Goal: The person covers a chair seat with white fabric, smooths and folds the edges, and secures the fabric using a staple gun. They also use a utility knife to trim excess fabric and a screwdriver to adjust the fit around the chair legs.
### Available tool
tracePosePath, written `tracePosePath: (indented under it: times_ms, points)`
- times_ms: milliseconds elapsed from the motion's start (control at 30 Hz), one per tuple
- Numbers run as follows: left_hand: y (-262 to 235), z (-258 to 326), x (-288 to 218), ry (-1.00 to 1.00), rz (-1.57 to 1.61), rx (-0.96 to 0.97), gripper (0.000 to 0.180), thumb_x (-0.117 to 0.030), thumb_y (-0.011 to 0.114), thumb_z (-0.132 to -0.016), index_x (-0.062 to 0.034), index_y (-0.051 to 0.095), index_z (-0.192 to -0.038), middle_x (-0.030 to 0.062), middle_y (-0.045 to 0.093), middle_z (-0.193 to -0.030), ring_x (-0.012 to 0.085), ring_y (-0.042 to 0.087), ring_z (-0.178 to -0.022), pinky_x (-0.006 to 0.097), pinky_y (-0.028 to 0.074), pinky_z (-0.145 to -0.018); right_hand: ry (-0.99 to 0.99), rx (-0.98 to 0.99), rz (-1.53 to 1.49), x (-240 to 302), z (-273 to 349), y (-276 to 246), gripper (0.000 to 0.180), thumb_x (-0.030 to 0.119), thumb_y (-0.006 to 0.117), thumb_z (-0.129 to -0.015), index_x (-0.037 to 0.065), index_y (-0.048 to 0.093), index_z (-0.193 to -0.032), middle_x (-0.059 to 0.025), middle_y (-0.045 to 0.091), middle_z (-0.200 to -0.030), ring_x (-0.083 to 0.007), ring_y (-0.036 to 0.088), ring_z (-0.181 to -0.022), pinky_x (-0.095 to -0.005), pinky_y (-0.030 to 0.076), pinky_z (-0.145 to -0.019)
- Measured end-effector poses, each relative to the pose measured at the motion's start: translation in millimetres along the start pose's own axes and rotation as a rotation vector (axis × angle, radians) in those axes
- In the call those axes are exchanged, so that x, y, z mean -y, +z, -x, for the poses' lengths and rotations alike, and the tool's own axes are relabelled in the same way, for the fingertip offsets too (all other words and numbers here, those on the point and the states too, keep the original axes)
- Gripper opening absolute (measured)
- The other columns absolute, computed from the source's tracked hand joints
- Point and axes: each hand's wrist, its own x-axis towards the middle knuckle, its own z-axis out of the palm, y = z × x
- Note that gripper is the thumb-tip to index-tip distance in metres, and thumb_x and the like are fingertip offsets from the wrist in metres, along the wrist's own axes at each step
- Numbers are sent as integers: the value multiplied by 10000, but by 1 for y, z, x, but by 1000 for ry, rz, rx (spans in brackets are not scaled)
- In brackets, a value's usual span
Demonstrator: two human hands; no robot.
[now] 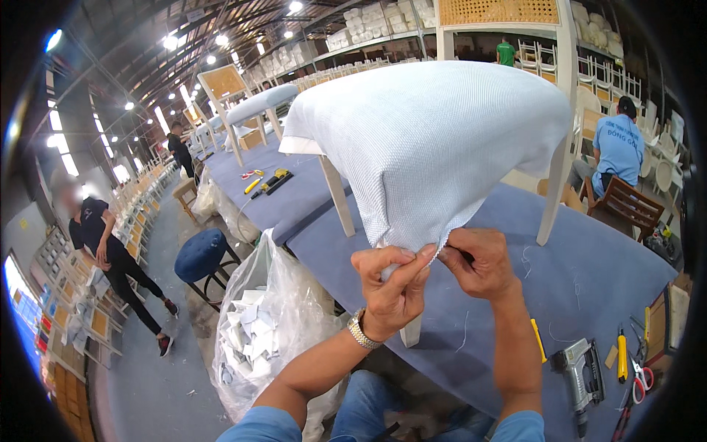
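Note:
A chair with a pale wooden frame stands on the work table, its seat draped in light blue woven fabric (pixel 442 132). At the seat's near corner the cloth hangs down in a loose flap. My left hand (pixel 394 283), with a metal watch on the wrist, pinches the flap's lower edge. Close beside it, my right hand (pixel 479 261) pinches the same edge where the fabric bunches into a fold. Below my hands the near chair leg (pixel 411 331) shows in part. The fingertips of both hands are partly hidden by the cloth and by each other.
On the blue-grey table (pixel 618 272) at right lie a staple gun (pixel 582 376), yellow cutters (pixel 622 356) and red-handled scissors (pixel 643 383). A clear bag of scraps (pixel 258 331) and a blue stool (pixel 202 255) stand left. One person (pixel 110 243) is in the aisle; another (pixel 617 144) sits at right.

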Motion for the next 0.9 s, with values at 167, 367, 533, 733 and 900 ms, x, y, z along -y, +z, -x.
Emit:
tracePosePath:
  times_ms: [167,367,533,733,900]
  points:
    - [1,1,0,1,6,-6,292,-77,800,-808,-137,784,-1093,-5,557,-998,157,501,-914,294,360,-832,-64,83,48,-2,-7,-10,160,66,766,-802,64,607,-791,-100,550,-624,-288,553,-545,-387,394,-503]
    - [1,1,-1,-7,26,-6,290,-70,787,-818,-141,782,-1099,-5,550,-1003,156,489,-929,295,358,-839,-52,131,72,-12,-1,-13,124,101,754,-828,69,637,-802,-97,551,-619,-309,561,-555,-401,400,-509]
    - [2,2,-2,-20,-4,1,292,-58,777,-821,-141,781,-1101,-6,542,-1019,157,476,-941,294,357,-841,-131,162,167,-9,-18,-18,89,100,741,-838,75,657,-823,-99,567,-632,-314,579,-573,-411,416,-520]
    - [2,2,-2,-9,-1,-17,287,-38,770,-828,-136,779,-1099,7,536,-1018,165,482,-947,283,369,-836,-123,69,200,-4,-11,-9,78,96,728,-845,79,655,-825,-100,597,-661,-311,600,-580,-411,428,-519]
    - [1,1,-2,4,-11,-3,272,-39,762,-841,-129,778,-1097,17,526,-1033,169,485,-954,282,386,-836,-2,-109,147,5,11,18,97,79,705,-858,73,617,-818,-98,592,-646,-304,600,-567,-405,423,-504]
